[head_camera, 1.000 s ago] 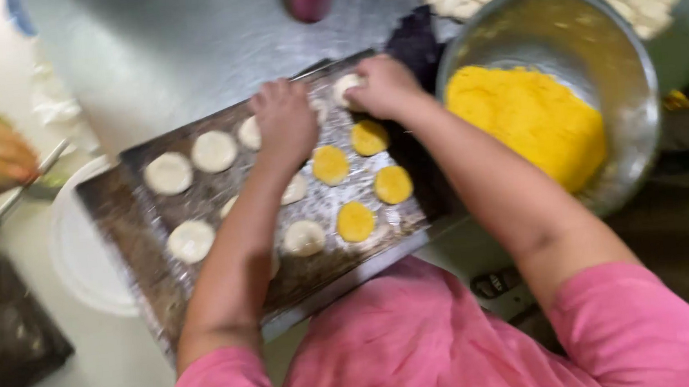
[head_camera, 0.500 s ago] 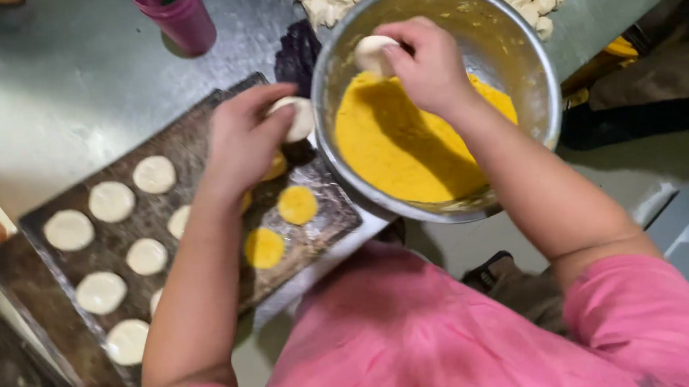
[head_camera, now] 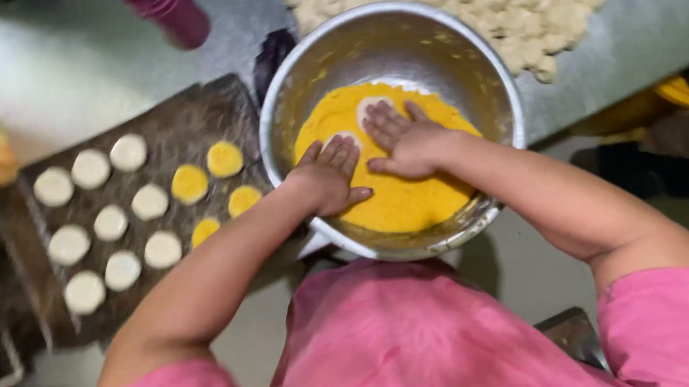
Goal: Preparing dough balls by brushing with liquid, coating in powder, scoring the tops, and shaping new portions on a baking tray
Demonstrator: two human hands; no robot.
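Note:
Both of my hands are inside a large metal bowl [head_camera: 464, 53] filled with yellow crumb coating [head_camera: 406, 201]. My left hand [head_camera: 328, 174] lies palm down on a pale round patty whose edge shows at its fingertips. My right hand [head_camera: 407, 138] presses flat on a second pale patty [head_camera: 366, 106] that peeks out beyond the fingers. To the left lies a dark tray [head_camera: 199, 111] with several white uncoated patties [head_camera: 90, 168] and several yellow coated patties [head_camera: 224, 158].
A heap of pale dough pieces [head_camera: 501, 1] lies on the metal counter [head_camera: 64, 68] behind the bowl. A magenta cup [head_camera: 170, 11] stands at the back left. A dark object [head_camera: 274, 51] sits between tray and bowl. My pink shirt fills the bottom.
Both hands left the tray with a pale patty each and moved into the bowl. They now press flat on the crumbs. The view has shifted right toward the bowl.

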